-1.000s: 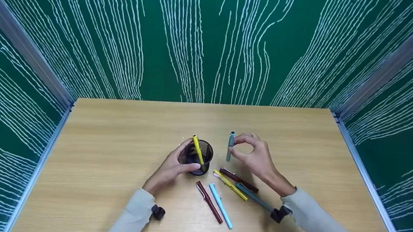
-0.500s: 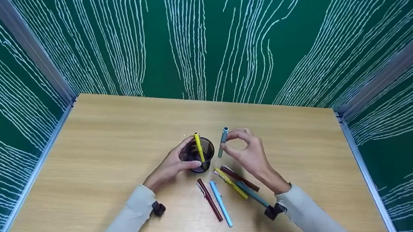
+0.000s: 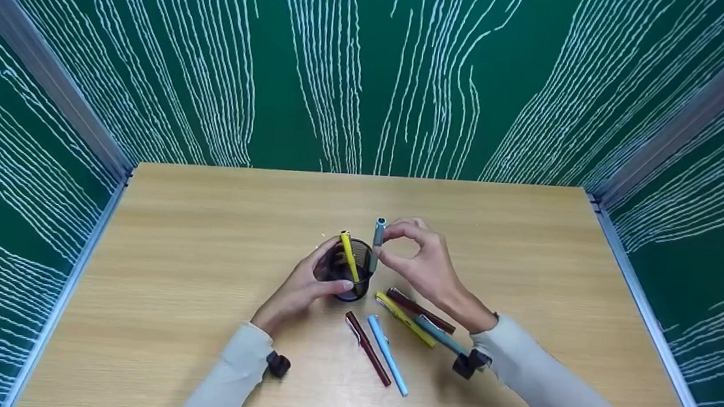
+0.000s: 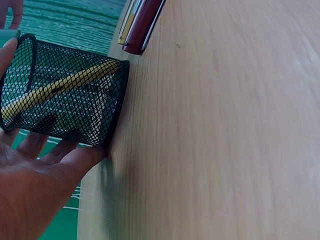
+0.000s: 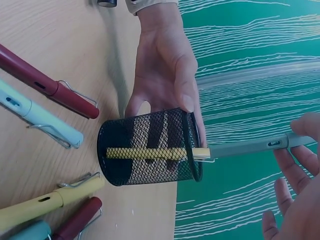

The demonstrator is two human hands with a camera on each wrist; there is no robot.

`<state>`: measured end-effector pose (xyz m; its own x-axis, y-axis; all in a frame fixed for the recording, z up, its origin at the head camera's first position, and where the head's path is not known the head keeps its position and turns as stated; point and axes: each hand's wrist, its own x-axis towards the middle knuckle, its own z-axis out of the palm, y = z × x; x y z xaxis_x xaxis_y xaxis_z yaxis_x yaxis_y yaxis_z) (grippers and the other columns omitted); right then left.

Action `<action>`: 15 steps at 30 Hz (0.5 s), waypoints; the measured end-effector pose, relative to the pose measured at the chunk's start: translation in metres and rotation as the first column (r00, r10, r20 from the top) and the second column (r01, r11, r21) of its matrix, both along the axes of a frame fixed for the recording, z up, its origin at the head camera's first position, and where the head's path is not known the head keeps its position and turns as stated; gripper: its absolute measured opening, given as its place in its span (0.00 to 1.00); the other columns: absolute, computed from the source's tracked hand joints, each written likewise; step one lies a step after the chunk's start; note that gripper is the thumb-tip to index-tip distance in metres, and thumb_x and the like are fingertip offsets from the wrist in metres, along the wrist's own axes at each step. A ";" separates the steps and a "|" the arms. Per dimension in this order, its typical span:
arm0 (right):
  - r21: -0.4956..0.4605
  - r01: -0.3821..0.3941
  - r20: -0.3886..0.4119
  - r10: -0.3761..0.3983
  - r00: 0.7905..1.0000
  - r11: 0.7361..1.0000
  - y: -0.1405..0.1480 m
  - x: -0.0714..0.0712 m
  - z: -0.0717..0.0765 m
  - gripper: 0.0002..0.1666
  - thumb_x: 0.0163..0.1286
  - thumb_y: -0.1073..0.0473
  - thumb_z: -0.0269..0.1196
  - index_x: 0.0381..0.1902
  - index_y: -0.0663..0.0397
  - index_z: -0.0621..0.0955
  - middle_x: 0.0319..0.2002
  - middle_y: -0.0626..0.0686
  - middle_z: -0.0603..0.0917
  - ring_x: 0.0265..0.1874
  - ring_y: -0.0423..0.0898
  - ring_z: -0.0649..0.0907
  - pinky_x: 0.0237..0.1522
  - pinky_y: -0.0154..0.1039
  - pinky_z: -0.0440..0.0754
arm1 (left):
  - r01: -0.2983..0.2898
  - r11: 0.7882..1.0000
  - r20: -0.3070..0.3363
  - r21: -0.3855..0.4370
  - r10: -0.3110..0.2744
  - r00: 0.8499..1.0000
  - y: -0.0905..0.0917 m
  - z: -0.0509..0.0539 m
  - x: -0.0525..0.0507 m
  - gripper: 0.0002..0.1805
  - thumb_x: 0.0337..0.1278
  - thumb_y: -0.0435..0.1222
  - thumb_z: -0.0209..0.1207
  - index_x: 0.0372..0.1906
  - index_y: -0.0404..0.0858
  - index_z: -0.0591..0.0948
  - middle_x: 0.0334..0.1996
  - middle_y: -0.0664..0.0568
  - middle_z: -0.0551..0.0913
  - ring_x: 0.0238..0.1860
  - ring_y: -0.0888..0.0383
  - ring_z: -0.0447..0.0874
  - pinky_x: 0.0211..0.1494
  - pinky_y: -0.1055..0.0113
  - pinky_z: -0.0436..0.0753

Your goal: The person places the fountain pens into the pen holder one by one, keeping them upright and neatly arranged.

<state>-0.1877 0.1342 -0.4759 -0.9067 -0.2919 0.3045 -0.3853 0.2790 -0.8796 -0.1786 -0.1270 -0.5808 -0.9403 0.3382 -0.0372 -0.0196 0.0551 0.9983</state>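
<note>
A black mesh pen cup [image 3: 365, 256] stands upright on the table, and one yellow pen [image 3: 350, 255] leans inside it. My left hand [image 3: 302, 287] holds the cup from its left side, thumb at the rim and fingers round the mesh. Between thumb and index finger, my right hand [image 3: 426, 261] pinches a grey-green pen [image 5: 245, 147] near its upper end. That pen points down at the cup's right rim; in the right wrist view its lower end is by the opening, and whether it is inside cannot be told.
In front of the cup lie a dark red pen [image 3: 367, 348] and a light blue pen [image 3: 388, 355]. Below the right wrist, another yellow pen [image 3: 405, 319], a second dark red pen [image 3: 434, 317] and a teal pen [image 3: 445, 337] lie close together. A green wall [image 3: 372, 86] rises behind the wooden table [image 3: 202, 229].
My right hand has moved left with the grey-green pen, from beside the cup to its rim. The left hand keeps its hold on the cup in about the same place.
</note>
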 end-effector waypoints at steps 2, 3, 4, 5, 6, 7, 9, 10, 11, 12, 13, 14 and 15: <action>-0.003 -0.006 0.001 0.006 1.000 1.000 -0.003 -0.001 -0.002 0.08 0.69 0.63 0.78 0.45 0.48 0.93 0.51 0.47 0.88 0.59 0.48 0.79 0.70 0.60 0.74 | 0.001 1.000 -0.003 0.005 -0.001 1.000 0.000 0.000 -0.001 0.52 0.66 0.36 0.75 0.89 0.43 0.60 0.82 0.42 0.70 0.84 0.45 0.64 0.89 0.49 0.55; -0.001 -0.008 0.003 0.008 1.000 1.000 -0.005 -0.001 -0.003 0.08 0.69 0.63 0.78 0.45 0.48 0.93 0.51 0.47 0.87 0.59 0.48 0.79 0.70 0.61 0.74 | 0.001 1.000 -0.004 0.006 -0.001 1.000 0.000 0.000 -0.001 0.52 0.66 0.36 0.75 0.89 0.43 0.60 0.82 0.42 0.70 0.84 0.45 0.65 0.89 0.49 0.55; 0.001 -0.008 0.005 0.008 1.000 1.000 -0.006 -0.001 -0.004 0.08 0.69 0.63 0.78 0.45 0.48 0.93 0.51 0.47 0.87 0.58 0.48 0.79 0.70 0.61 0.74 | 0.001 1.000 -0.006 0.007 -0.001 1.000 0.000 0.000 -0.001 0.52 0.66 0.35 0.75 0.89 0.43 0.60 0.82 0.42 0.70 0.84 0.45 0.65 0.89 0.49 0.55; 0.003 -0.009 0.007 0.009 1.000 1.000 -0.008 -0.002 -0.006 0.09 0.69 0.64 0.78 0.45 0.48 0.93 0.51 0.47 0.87 0.58 0.48 0.79 0.69 0.61 0.75 | 0.001 1.000 -0.008 0.004 -0.001 1.000 0.000 0.000 -0.001 0.52 0.66 0.35 0.75 0.89 0.43 0.60 0.82 0.43 0.71 0.84 0.45 0.65 0.89 0.49 0.55; 0.005 -0.011 0.007 0.011 1.000 1.000 -0.009 -0.002 -0.007 0.09 0.69 0.64 0.78 0.45 0.48 0.93 0.51 0.47 0.88 0.58 0.48 0.80 0.69 0.60 0.75 | 0.000 1.000 -0.010 0.001 0.000 1.000 0.000 0.001 0.000 0.52 0.66 0.35 0.75 0.89 0.43 0.60 0.82 0.43 0.71 0.84 0.45 0.65 0.89 0.48 0.55; 0.010 -0.011 0.006 0.011 1.000 1.000 -0.011 -0.002 -0.009 0.09 0.69 0.64 0.78 0.45 0.48 0.93 0.50 0.47 0.88 0.57 0.48 0.80 0.69 0.59 0.75 | 0.000 1.000 -0.011 0.001 0.000 1.000 0.000 0.001 0.000 0.52 0.66 0.35 0.75 0.89 0.43 0.60 0.82 0.43 0.71 0.84 0.45 0.65 0.89 0.48 0.55; 0.019 -0.016 0.007 0.015 1.000 1.000 -0.014 -0.003 -0.012 0.09 0.69 0.64 0.78 0.45 0.47 0.93 0.50 0.46 0.88 0.57 0.48 0.80 0.68 0.57 0.75 | -0.001 1.000 -0.016 -0.002 0.001 1.000 0.000 0.002 0.000 0.51 0.66 0.35 0.75 0.89 0.43 0.60 0.82 0.43 0.71 0.84 0.45 0.65 0.88 0.48 0.55; 0.025 -0.019 0.009 0.019 1.000 0.999 -0.015 -0.003 -0.014 0.09 0.69 0.63 0.78 0.46 0.47 0.93 0.50 0.46 0.88 0.57 0.48 0.80 0.69 0.57 0.75 | 0.000 1.000 -0.019 -0.002 0.000 1.000 0.000 0.002 0.000 0.51 0.66 0.35 0.75 0.89 0.43 0.60 0.82 0.43 0.71 0.84 0.45 0.65 0.89 0.47 0.55; 0.031 -0.024 0.013 0.024 1.000 0.999 -0.016 -0.003 -0.016 0.09 0.70 0.62 0.78 0.46 0.47 0.93 0.50 0.46 0.89 0.57 0.48 0.80 0.69 0.57 0.75 | -0.002 1.000 -0.021 -0.008 0.002 1.000 0.000 0.002 0.000 0.51 0.66 0.35 0.75 0.89 0.43 0.61 0.82 0.43 0.71 0.84 0.45 0.65 0.89 0.48 0.55; 0.037 -0.030 0.017 0.029 0.999 0.999 -0.018 -0.004 -0.017 0.09 0.70 0.61 0.78 0.47 0.46 0.93 0.50 0.45 0.89 0.57 0.48 0.80 0.69 0.58 0.75 | -0.003 1.000 -0.022 -0.011 0.003 1.000 0.000 0.001 0.000 0.51 0.66 0.35 0.75 0.89 0.43 0.61 0.82 0.43 0.71 0.84 0.46 0.65 0.89 0.48 0.55; 0.041 -0.036 0.018 0.035 0.999 0.998 -0.019 -0.004 -0.019 0.09 0.70 0.60 0.78 0.47 0.46 0.93 0.50 0.45 0.89 0.57 0.48 0.80 0.69 0.58 0.75 | 0.000 1.000 -0.022 -0.005 0.000 1.000 0.000 0.001 0.000 0.51 0.66 0.34 0.75 0.89 0.43 0.60 0.82 0.43 0.71 0.84 0.46 0.65 0.88 0.48 0.55; 0.044 -0.042 0.021 0.041 0.999 0.998 -0.020 -0.004 -0.020 0.09 0.70 0.59 0.78 0.47 0.46 0.93 0.50 0.45 0.89 0.57 0.48 0.80 0.69 0.58 0.75 | 0.003 1.000 -0.024 -0.002 -0.003 1.000 0.000 0.001 -0.001 0.51 0.66 0.34 0.75 0.89 0.43 0.60 0.82 0.43 0.71 0.83 0.46 0.65 0.88 0.49 0.56; 0.046 -0.047 0.024 0.046 0.999 0.998 -0.021 -0.005 -0.022 0.09 0.70 0.59 0.78 0.48 0.46 0.93 0.50 0.45 0.89 0.57 0.48 0.80 0.69 0.59 0.75 | 0.006 1.000 -0.025 0.004 -0.006 1.000 0.001 0.000 -0.001 0.51 0.66 0.34 0.75 0.89 0.42 0.60 0.82 0.43 0.71 0.83 0.46 0.65 0.88 0.49 0.56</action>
<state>-0.1923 0.1136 -0.4978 -0.8984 -0.3470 0.2692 -0.3788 0.3024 -0.8747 -0.1794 -0.1265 -0.5804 -0.9389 0.3439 -0.0121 0.0058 0.0508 0.9987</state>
